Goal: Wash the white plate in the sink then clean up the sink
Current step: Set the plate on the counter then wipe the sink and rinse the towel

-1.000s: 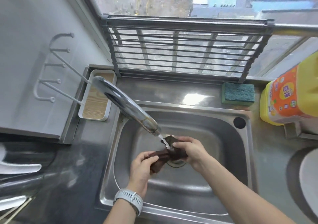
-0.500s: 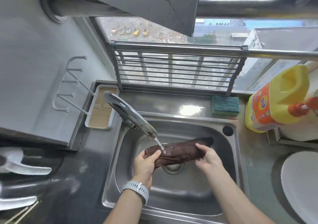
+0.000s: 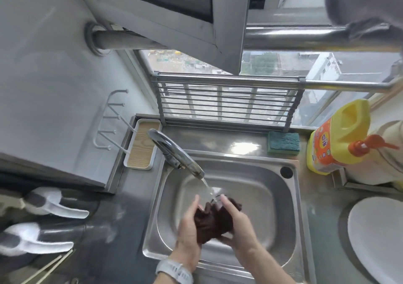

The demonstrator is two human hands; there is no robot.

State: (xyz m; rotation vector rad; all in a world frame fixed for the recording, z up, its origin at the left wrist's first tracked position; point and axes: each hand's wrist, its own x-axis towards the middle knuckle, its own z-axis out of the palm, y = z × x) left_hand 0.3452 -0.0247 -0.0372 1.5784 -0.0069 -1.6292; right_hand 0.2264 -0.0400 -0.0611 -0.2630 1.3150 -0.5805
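Observation:
A dark brown cloth [image 3: 212, 221] is bunched up between both hands over the steel sink [image 3: 268, 187]. My left hand [image 3: 188, 233] grips its left side and my right hand [image 3: 238, 224] grips its right side. Water runs from the chrome faucet [image 3: 176, 153] onto the top of the cloth. The white plate [image 3: 377, 238] lies on the counter at the right edge, outside the sink, partly cut off by the frame.
A green sponge [image 3: 283, 142] lies behind the sink. A yellow detergent jug [image 3: 335, 135] and an orange pump bottle stand at the right. A white tray [image 3: 140, 145] sits left of the faucet, a folding rack [image 3: 226, 102] against the window. White-handled utensils lie far left.
The cloth was stretched out between both hands half a second ago; now the hands have come together and bunched it under the running water. The camera has tilted upward.

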